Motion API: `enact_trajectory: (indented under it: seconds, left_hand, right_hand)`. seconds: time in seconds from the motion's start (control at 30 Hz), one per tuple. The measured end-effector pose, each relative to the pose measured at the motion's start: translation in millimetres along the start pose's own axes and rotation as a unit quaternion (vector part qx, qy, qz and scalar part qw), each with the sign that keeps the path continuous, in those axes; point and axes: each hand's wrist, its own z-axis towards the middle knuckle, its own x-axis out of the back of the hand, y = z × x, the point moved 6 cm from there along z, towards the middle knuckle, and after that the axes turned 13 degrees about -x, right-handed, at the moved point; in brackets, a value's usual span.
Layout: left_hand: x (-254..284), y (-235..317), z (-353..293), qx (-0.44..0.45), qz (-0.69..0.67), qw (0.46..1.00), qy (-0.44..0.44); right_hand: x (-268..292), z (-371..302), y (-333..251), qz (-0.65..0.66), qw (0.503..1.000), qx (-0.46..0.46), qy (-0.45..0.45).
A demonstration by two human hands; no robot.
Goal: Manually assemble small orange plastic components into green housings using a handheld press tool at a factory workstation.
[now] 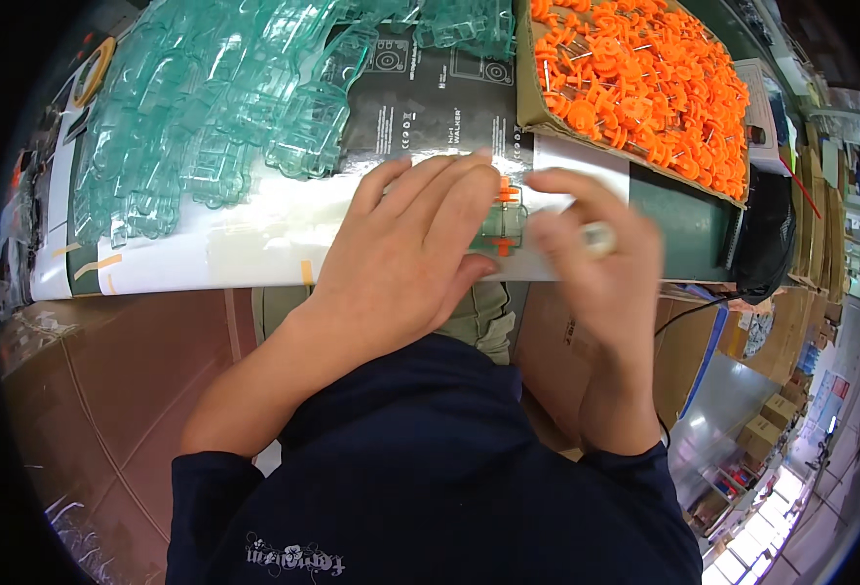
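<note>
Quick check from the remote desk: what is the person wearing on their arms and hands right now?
Both hands are bare, no gloves. The left hand shows nothing worn; the right hand has a pale ring on one finger. Dark navy sleeves are pushed up near the elbows, leaving the forearms uncovered. The navy top carries a small pale decorative print near the lower edge.
</note>
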Motion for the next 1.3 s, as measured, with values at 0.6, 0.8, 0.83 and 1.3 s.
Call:
enact_trajectory:
  seconds: [0.6, 0.8, 0.83, 1.3]
  left_hand:
    - [89.7, -139.4, 200.2, 0.028, 0.283, 0.954, -0.094]
    - [88.6, -218.1, 227.2, 0.124, 0.282, 0.909, -0.281]
    - [103.3, -164.1, 213.8, 0.069, 0.286, 0.946, -0.135]
    - [96.8, -78.4, 43.0, 0.188, 0.351, 0.910, -0.113]
  right_hand:
    - [28.5, -22.9, 12.3, -0.344, 0.924, -0.130, 0.105]
    - [33.3, -18.9, 18.3, -0.311, 0.936, -0.116, 0.114]
    - [37.3, -21.8, 21.7, -0.294, 0.942, -0.109, 0.123]
    - [36.2, -22.8, 19.9, -0.281, 0.951, -0.089, 0.098]
